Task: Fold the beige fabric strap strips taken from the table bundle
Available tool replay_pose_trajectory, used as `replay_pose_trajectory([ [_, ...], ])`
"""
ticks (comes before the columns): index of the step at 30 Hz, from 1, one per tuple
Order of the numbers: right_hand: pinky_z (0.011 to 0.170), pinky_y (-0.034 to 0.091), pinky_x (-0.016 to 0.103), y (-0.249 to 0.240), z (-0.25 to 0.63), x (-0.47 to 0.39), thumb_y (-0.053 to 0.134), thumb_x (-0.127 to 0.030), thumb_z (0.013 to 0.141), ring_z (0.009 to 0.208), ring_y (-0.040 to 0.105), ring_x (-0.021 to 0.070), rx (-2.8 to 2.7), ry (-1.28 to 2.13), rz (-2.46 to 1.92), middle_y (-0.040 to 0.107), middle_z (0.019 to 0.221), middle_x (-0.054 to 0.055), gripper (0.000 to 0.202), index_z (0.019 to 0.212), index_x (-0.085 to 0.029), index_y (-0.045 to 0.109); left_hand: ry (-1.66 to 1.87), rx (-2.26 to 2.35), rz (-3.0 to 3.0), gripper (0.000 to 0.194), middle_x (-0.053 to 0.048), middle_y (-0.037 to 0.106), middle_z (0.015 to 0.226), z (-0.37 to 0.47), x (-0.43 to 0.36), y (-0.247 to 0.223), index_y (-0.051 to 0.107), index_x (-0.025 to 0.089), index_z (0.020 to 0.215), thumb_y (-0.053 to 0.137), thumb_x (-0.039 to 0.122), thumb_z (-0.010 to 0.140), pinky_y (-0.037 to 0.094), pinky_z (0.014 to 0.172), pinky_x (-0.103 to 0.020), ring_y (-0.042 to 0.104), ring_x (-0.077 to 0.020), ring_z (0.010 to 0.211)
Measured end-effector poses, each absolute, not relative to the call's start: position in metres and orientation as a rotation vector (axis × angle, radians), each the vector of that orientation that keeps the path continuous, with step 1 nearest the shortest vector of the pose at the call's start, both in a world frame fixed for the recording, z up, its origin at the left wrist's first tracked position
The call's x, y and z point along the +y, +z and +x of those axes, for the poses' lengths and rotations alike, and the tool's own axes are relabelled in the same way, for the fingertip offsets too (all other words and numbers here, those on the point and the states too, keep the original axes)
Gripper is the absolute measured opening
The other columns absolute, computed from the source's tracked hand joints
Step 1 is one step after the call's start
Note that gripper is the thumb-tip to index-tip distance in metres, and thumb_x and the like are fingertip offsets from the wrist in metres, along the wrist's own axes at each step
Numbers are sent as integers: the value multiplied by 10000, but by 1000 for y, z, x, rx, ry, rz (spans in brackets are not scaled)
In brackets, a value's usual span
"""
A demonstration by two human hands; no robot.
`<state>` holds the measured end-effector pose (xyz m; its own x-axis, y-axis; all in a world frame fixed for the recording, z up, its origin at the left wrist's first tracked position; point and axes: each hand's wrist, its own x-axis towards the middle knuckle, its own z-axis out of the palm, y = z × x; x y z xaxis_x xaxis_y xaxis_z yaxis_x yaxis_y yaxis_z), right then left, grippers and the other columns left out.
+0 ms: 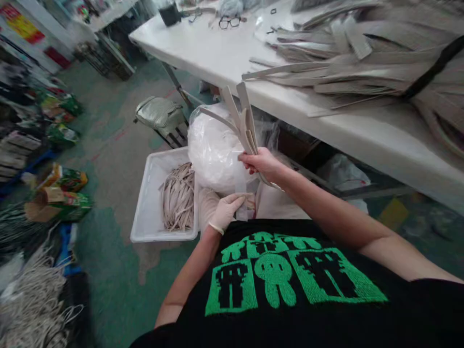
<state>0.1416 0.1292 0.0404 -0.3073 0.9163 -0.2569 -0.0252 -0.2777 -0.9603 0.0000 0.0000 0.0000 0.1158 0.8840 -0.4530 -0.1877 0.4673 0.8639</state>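
Note:
My right hand (266, 163) is bare and closed round several flat beige strips (242, 112), whose ends fan out above it. One strip curls down below the wrist. My left hand (227, 209), in a pale glove, pinches a translucent whitish strip (240, 180) in front of my shirt. That strip runs upward to just under my right hand; whether the right fingers also hold it, I cannot tell. A clear plastic bag (213, 145) filled with white material sits right behind both hands.
Left of my hands, a white plastic bin (147, 212) holds a heap of beige strips (179, 198). A padded stool (161, 116) stands behind it. The white table (203, 48) carries glasses (229, 22) and a large pile of strips (348, 72). Cartons (58, 203) lie at far left.

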Motion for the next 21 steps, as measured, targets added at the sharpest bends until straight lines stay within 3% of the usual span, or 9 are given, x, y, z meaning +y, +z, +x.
replay_pose_trajectory([
  [7, 393, 355, 186, 35, 129, 132, 643, -158, 836, 377, 352, 50, -1237, 1725, -1185, 525, 504, -60, 134, 709, -153, 597, 739, 1209, 758, 467, -88, 796, 928, -5, -11, -11, 816, 155, 890, 824, 552, 643, 528, 923, -377, 712, -249, 875],
  [12, 404, 364, 182, 23, 126, 127, 673, -203, 846, 378, 341, 44, -1227, 1796, -1229, 538, 528, -62, 129, 741, -155, 615, 699, 1145, 665, 397, -88, 784, 794, -22, -8, -14, 803, 125, 802, 882, 465, 613, 560, 782, -347, 716, -243, 741],
  [16, 398, 382, 185, 1, 126, 117, 643, -376, 918, 378, 327, 46, -1138, 1932, -1257, 533, 558, -53, 249, 816, -148, 653, 1309, 1103, 351, 218, -33, 757, 680, -104, 10, 17, 744, 143, 751, 742, 341, 841, 579, 743, -289, 709, -157, 626],
  [18, 394, 388, 190, -9, 126, 109, 583, -487, 951, 371, 324, 50, -1082, 2019, -1226, 539, 571, -42, 362, 838, -150, 654, 1626, 1121, 127, 341, 32, 741, 623, -163, 11, 50, 706, 190, 765, 507, 331, 1002, 589, 733, -267, 698, -112, 576],
  [21, 387, 399, 207, -20, 123, 97, 454, -636, 967, 364, 329, 61, -1003, 2138, -1162, 560, 583, -21, 528, 863, -158, 653, 2047, 929, 214, 363, 135, 788, 826, -239, -10, 107, 675, 264, 878, 387, 415, 1041, 594, 804, -240, 739, -74, 697],
])
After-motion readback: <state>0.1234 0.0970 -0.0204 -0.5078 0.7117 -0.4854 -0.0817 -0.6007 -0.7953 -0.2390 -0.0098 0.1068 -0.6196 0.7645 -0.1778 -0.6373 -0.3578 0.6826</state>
